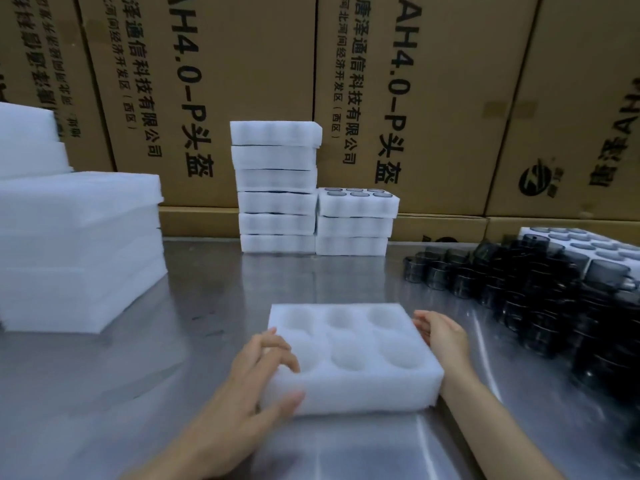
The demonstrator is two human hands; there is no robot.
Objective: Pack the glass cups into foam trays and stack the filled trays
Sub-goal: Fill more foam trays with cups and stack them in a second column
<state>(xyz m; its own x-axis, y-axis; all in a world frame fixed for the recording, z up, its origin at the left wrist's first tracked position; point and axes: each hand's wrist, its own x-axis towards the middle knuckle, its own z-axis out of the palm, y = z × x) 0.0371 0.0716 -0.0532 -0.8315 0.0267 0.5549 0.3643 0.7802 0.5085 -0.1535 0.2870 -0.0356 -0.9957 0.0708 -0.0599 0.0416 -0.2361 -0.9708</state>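
1. While nothing's in it yet, the left hand [266, 368] is sitting at the near-left corner of the empty foam tray [349, 355], fingers curled over the top edge and thumb pressing the front wall, so it's gripping that corner.
2. That tray is lying on the metal table [121, 393] right in front of the person, all six pockets bare, long axis running left to right between the two hands.
3. Behind it, the stacks of filled trays [311, 216] are standing against the cardboard boxes [225, 81], well apart from the hands.
4. The right hand [440, 332] is resting against the tray's right wall, fingers loosely bent and touching the foam, bracing rather than really clamping, I'd say.
5. Key bit: the glass cups [540, 292] are piling up off to the right, so the right hand's clearly the nearer one. My guess is it's reaching sideways for a cup while the left is pinning the tray.
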